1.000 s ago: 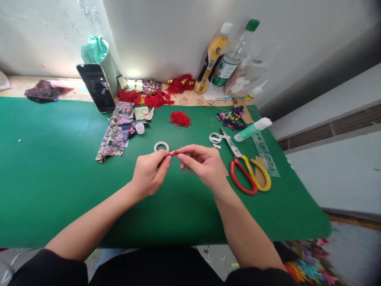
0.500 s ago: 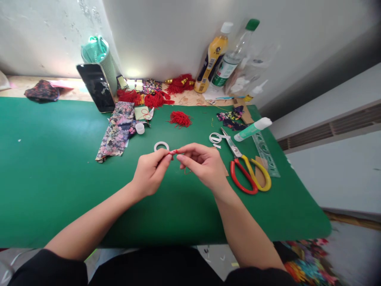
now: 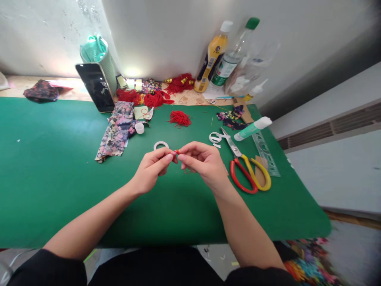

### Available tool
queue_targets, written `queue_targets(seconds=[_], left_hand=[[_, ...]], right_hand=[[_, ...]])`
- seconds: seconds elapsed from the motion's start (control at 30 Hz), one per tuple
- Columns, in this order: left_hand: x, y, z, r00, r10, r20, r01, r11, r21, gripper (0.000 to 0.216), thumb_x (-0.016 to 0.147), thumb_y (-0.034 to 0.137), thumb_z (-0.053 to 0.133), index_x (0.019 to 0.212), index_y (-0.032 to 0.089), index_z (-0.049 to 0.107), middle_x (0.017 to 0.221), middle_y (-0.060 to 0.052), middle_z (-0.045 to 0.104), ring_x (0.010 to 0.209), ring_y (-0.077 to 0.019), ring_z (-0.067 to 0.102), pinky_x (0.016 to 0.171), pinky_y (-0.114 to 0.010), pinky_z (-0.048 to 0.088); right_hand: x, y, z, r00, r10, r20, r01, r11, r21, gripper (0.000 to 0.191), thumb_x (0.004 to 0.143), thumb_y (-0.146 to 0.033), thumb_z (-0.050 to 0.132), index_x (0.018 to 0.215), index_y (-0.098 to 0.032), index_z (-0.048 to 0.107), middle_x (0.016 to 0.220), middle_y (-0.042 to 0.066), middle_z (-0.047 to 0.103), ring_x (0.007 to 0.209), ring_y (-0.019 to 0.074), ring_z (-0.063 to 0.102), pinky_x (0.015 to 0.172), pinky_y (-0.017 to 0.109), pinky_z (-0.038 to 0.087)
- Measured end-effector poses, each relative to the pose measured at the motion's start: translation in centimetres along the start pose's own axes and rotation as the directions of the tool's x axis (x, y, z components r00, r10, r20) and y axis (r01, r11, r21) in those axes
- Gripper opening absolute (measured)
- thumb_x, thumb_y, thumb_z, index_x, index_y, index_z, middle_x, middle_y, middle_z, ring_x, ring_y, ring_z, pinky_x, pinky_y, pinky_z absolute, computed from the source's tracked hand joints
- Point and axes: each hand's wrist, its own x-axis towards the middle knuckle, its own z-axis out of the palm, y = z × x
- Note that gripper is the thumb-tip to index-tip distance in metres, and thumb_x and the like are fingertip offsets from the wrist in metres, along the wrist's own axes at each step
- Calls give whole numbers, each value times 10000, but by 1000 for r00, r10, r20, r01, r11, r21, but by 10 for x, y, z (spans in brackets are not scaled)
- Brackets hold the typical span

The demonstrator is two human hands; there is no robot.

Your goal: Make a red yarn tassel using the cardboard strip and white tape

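Note:
Between my fingertips is a small red piece [image 3: 176, 152], perhaps thread or cord; most of it is covered by the fingers. My left hand [image 3: 154, 167] pinches its left end with thumb and forefinger. My right hand [image 3: 202, 161] is closed at the other end, thumb and forefinger close together, and a thin strand hangs beneath it. Just behind the left hand lies a white tape ring [image 3: 161, 144]. Farther back is a loose bundle of red threads [image 3: 180, 118]. To the right of my right hand lie scissors [image 3: 236, 153] with one red and one yellow handle.
A glue stick [image 3: 253, 128] and a clear ruler [image 3: 266, 155] are at the right. Floral fabric [image 3: 116, 131] and a small white cap [image 3: 139, 128] lie left. A phone [image 3: 95, 87] leans on a green cup; red tassels [image 3: 156, 98] and bottles [image 3: 224, 69] line the back.
My left fingers have shifted slightly to the right along the red piece, and its fingers have curled more. The hands are closer together. Things on the table have stayed put.

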Motion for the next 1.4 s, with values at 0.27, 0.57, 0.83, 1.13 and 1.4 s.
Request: queue_targets(seconds=[0.27,0.57,0.83,1.13,1.4], left_hand=[[-1,2,1,999,29,-18,-27,997,72,391,837,540,559,768,156,578,529,50,368,475,-79,305,441,-236,248],[-2,2,1,999,44,-18,-42,995,89,386,851,527,551,772,151,589,523,47,373,471,-81,308,440,-237,248],[-3,4,0,999,48,25,-50,995,81,373,858,508,554,767,149,591,537,46,389,481,-76,318,453,-233,254],[-4,4,-4,983,-72,171,77,997,-25,338,836,447,590,703,137,582,523,54,379,485,-65,324,475,-230,241],[0,2,-4,942,-155,298,259,900,-351,267,798,344,633,650,134,562,438,100,235,398,-34,199,423,-193,204]], right_hand=[[-4,0,2,998,-52,-37,50,996,-71,305,700,-421,783,837,-191,635,562,-26,628,489,99,567,446,220,431],[-4,-1,4,996,-85,-26,85,996,4,172,796,-351,709,803,-196,635,582,-32,622,455,68,526,426,208,391],[-3,-2,3,999,-27,-24,29,997,72,195,723,-332,769,743,-189,638,550,-42,599,428,52,494,377,181,331],[0,-9,3,940,293,176,-337,882,329,325,579,-334,842,694,-175,582,440,-84,504,371,18,357,343,147,170],[-1,-8,1,932,269,241,-344,864,367,260,656,-298,808,732,-176,590,453,-82,537,339,-2,278,336,144,144]])
